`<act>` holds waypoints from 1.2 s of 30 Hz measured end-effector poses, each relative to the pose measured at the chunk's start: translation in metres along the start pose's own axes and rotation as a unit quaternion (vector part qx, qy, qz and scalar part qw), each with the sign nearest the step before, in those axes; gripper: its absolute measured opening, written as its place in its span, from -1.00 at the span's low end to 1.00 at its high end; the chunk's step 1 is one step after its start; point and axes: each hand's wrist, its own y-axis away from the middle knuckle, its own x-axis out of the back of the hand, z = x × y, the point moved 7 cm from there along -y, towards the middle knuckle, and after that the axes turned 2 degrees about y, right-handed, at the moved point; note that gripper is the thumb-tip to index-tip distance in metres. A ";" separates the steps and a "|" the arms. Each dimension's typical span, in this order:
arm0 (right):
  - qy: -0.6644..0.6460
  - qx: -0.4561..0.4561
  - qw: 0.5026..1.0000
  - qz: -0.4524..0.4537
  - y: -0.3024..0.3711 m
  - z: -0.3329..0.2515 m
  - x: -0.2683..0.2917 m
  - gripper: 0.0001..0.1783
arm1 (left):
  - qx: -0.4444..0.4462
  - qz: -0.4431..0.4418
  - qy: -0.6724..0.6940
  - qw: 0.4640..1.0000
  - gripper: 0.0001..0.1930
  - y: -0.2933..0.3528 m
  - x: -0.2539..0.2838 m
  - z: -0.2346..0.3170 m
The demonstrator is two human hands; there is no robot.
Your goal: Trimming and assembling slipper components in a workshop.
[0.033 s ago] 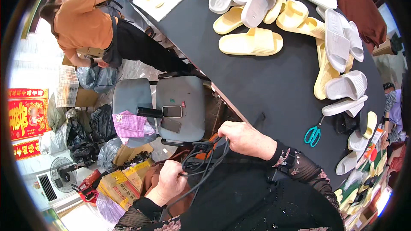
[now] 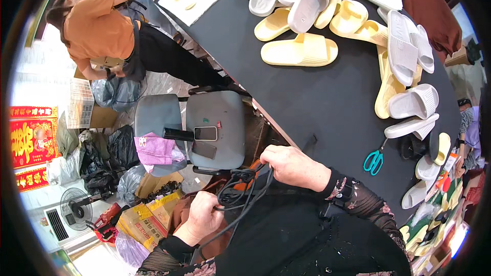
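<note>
Head view shows a black cord in loose loops between the two hands, in front of the person's dark clothes and just beside the table. Its long axis goes slanting, from upper right to lower left. From the fingers of the right hand, the loops lie to the left and lower; from the left hand, they lie to the right and higher. Neither hand is nearer: the right fingers pinch the upper strands, while the left fingers are curled closed around the lower part.
</note>
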 end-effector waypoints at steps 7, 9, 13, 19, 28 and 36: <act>0.050 -0.008 0.998 -0.027 0.000 -0.005 0.004 -0.85 | -0.148 -0.052 -0.076 0.985 -0.59 -0.025 0.009 0.039; 0.121 -0.020 0.991 -0.053 0.000 -0.010 0.005 -0.93 | -0.158 -0.072 -0.100 0.980 -0.59 -0.029 0.008 0.046; 0.228 -0.023 0.972 -0.053 -0.001 -0.006 0.015 -0.96 | -0.111 -0.067 -0.109 0.986 -0.72 -0.042 0.010 0.053; 0.284 -0.045 0.957 -0.035 0.001 -0.009 0.029 -0.94 | 0.004 -0.024 -0.062 0.998 -0.83 -0.051 0.018 0.031; 0.302 0.006 0.942 0.147 -0.002 -0.006 0.055 -0.85 | 0.114 -0.049 0.077 0.989 -0.74 -0.061 0.010 0.000; 0.305 -0.079 0.939 0.136 -0.003 0.028 0.066 -0.73 | -0.061 -0.127 -0.029 0.990 -0.55 -0.100 0.000 0.030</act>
